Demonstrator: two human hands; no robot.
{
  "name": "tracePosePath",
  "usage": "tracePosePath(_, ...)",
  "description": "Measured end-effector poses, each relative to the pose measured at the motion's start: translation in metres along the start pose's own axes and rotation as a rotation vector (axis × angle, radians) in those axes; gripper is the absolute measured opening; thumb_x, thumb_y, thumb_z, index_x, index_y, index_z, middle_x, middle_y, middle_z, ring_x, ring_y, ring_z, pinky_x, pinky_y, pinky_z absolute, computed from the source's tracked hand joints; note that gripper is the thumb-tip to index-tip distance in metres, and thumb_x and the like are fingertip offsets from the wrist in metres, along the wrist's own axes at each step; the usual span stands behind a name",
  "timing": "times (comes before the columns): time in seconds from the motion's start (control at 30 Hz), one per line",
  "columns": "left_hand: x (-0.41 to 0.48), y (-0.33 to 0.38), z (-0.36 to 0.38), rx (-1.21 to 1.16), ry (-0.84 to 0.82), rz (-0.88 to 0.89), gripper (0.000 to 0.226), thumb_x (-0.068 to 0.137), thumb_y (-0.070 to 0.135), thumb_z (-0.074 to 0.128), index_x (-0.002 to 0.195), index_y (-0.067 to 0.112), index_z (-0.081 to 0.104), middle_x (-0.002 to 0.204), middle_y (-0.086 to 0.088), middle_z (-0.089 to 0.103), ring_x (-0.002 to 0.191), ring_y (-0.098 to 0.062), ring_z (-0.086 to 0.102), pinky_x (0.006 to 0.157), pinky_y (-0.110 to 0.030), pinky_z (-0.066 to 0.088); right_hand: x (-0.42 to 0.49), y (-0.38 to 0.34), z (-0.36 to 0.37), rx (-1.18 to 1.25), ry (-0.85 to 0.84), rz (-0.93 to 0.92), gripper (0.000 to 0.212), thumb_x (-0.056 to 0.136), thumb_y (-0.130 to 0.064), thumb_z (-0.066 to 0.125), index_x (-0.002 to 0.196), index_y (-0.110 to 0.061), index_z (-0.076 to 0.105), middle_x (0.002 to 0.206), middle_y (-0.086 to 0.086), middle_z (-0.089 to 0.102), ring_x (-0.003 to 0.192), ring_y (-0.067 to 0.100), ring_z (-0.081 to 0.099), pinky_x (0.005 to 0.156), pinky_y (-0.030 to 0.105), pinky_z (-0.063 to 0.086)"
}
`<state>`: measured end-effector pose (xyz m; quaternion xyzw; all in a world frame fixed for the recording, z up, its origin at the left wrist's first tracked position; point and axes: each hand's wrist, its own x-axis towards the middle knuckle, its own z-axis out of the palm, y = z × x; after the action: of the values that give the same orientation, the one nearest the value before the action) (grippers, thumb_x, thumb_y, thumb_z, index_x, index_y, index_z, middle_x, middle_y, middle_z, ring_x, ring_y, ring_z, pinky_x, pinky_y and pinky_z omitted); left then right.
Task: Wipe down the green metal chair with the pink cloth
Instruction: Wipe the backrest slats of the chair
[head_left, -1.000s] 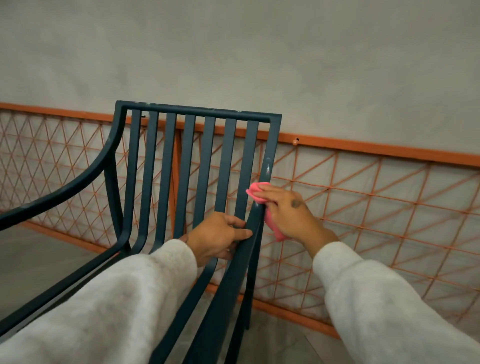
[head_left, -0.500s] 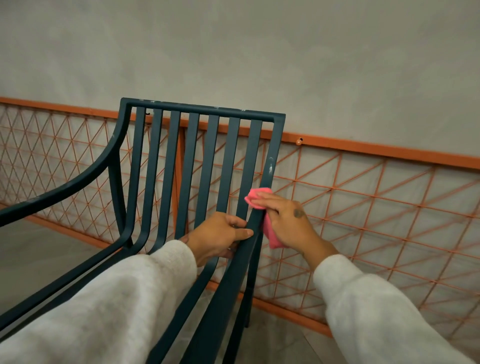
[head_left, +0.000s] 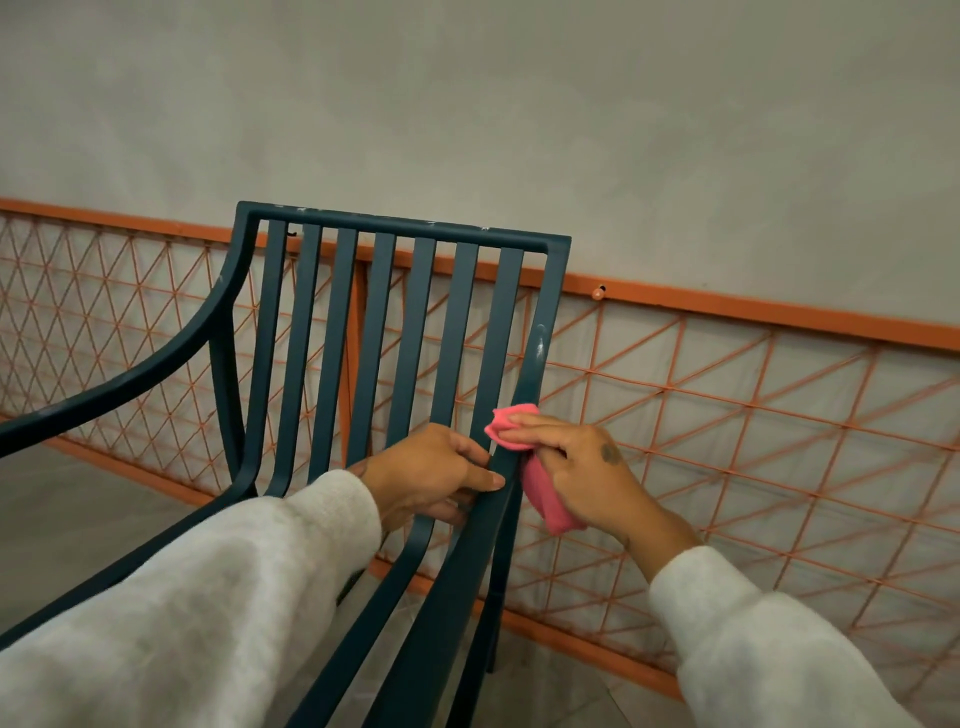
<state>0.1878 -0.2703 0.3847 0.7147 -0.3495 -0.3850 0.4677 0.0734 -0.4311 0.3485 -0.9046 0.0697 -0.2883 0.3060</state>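
The dark green metal chair (head_left: 374, 322) faces me, its slatted back upright and its right side bar running down toward the bottom of the view. My left hand (head_left: 431, 478) grips that right side bar where it curves, thumb on top. My right hand (head_left: 587, 473) presses the pink cloth (head_left: 545, 493) against the outer face of the same bar, just right of my left hand. Part of the cloth hangs below my palm. A pale scuff shows on the bar above the cloth.
An orange metal lattice railing (head_left: 727, 426) runs close behind and to the right of the chair. Above it rises a plain grey wall (head_left: 519, 104). The chair's left armrest (head_left: 130, 384) sweeps toward me at the left. Grey floor (head_left: 78, 519) lies below.
My right hand has slid the pink cloth a little way down the chair's right side bar, closer to my left hand. The view has shifted slightly. My left hand keeps its grip.
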Motion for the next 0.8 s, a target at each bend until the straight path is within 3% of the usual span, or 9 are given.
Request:
tracePosePath(0.07, 0.006, 0.006, 0.000, 0.066, 0.012, 0.043, 0.037, 0.087, 0.008, 0.070, 0.123, 0.015, 0.061, 0.106, -0.007, 0.073, 0.093, -0.020, 0.073, 0.072, -0.032, 0.062, -0.006, 0.001, -0.004, 0.118, -0.049, 0.047, 0.048, 0.094, 0.010, 0.046, 0.111, -0.024, 0.076, 0.128, -0.016, 0.065, 0.126, -0.008, 0.050, 0.111, 0.013, 0.031)
tracePosePath(0.17, 0.014, 0.016, 0.006, 0.142, 0.057, 0.123, 0.046, 0.086, 0.011, 0.071, 0.129, 0.017, 0.056, 0.110, -0.007, 0.069, 0.102, -0.025, 0.067, 0.080, -0.042, 0.060, -0.007, 0.007, -0.010, 0.324, -0.074, 0.170, 0.043, 0.093, 0.009, 0.051, 0.104, -0.022, 0.078, 0.121, -0.013, 0.070, 0.125, 0.000, 0.055, 0.114, 0.028, 0.036)
tracePosePath(0.27, 0.024, 0.024, 0.009, 0.133, 0.037, 0.122, 0.057, 0.085, 0.007, 0.072, 0.136, 0.017, 0.049, 0.096, 0.004, 0.064, 0.090, -0.015, 0.065, 0.067, -0.033, 0.056, -0.003, 0.011, -0.030, 0.435, -0.062, 0.247, 0.038, 0.091, 0.010, 0.052, 0.102, -0.016, 0.078, 0.118, -0.005, 0.072, 0.118, 0.010, 0.062, 0.107, 0.035, 0.046)
tracePosePath(0.37, 0.030, 0.026, 0.008, 0.148, 0.031, 0.115, 0.051, 0.085, 0.006, 0.071, 0.132, 0.014, 0.053, 0.090, 0.004, 0.067, 0.086, -0.016, 0.069, 0.074, -0.037, 0.061, 0.016, 0.009, -0.050, 0.353, 0.137, 0.263, 0.043, 0.096, -0.003, 0.052, 0.098, -0.037, 0.077, 0.123, -0.015, 0.066, 0.114, 0.011, 0.061, 0.090, 0.029, 0.055)
tracePosePath(0.43, 0.032, 0.024, 0.008, 0.170, 0.034, 0.116, 0.058, 0.085, 0.008, 0.072, 0.137, 0.015, 0.049, 0.089, 0.006, 0.067, 0.085, -0.014, 0.069, 0.071, -0.035, 0.061, 0.038, 0.005, -0.060, 0.234, 0.255, 0.173, 0.045, 0.098, -0.003, 0.050, 0.107, -0.040, 0.074, 0.128, -0.023, 0.061, 0.118, 0.000, 0.055, 0.097, 0.020, 0.048)
tracePosePath(0.5, 0.032, 0.023, 0.008, 0.172, 0.038, 0.122, 0.063, 0.085, 0.010, 0.073, 0.142, 0.015, 0.045, 0.087, 0.009, 0.063, 0.082, -0.011, 0.066, 0.067, -0.032, 0.060, 0.063, 0.000, -0.066, 0.050, 0.254, 0.044, 0.047, 0.097, 0.004, 0.046, 0.121, -0.029, 0.069, 0.133, -0.026, 0.053, 0.125, -0.008, 0.046, 0.105, 0.005, 0.032)
tracePosePath(0.6, 0.031, 0.019, 0.009, 0.137, 0.044, 0.130, 0.065, 0.086, 0.010, 0.071, 0.144, 0.016, 0.042, 0.088, 0.010, 0.061, 0.083, -0.010, 0.064, 0.064, -0.029, 0.059, 0.094, 0.007, -0.067, -0.217, 0.201, -0.058, 0.049, 0.095, 0.011, 0.043, 0.131, -0.017, 0.063, 0.138, -0.016, 0.048, 0.135, -0.002, 0.036, 0.104, -0.006, 0.011)
tracePosePath(0.7, 0.032, 0.013, 0.009, 0.090, 0.053, 0.143, 0.063, 0.087, 0.010, 0.070, 0.144, 0.017, 0.043, 0.087, 0.009, 0.061, 0.082, -0.010, 0.065, 0.061, -0.028, 0.058, 0.095, 0.013, -0.051, -0.275, 0.144, -0.053, 0.057, 0.089, 0.017, 0.044, 0.134, -0.013, 0.060, 0.147, -0.004, 0.047, 0.139, 0.002, 0.032, 0.100, -0.010, 0.007)
tracePosePath(0.8, 0.032, 0.010, 0.007, 0.084, 0.044, 0.164, 0.049, 0.088, 0.009, 0.070, 0.134, 0.018, 0.053, 0.088, 0.002, 0.068, 0.083, -0.015, 0.069, 0.064, -0.032, 0.061, 0.068, 0.010, -0.024, -0.174, 0.176, -0.070, 0.057, 0.088, 0.021, 0.040, 0.125, -0.014, 0.065, 0.136, -0.013, 0.050, 0.125, -0.024, 0.029, 0.101, -0.008, 0.012)
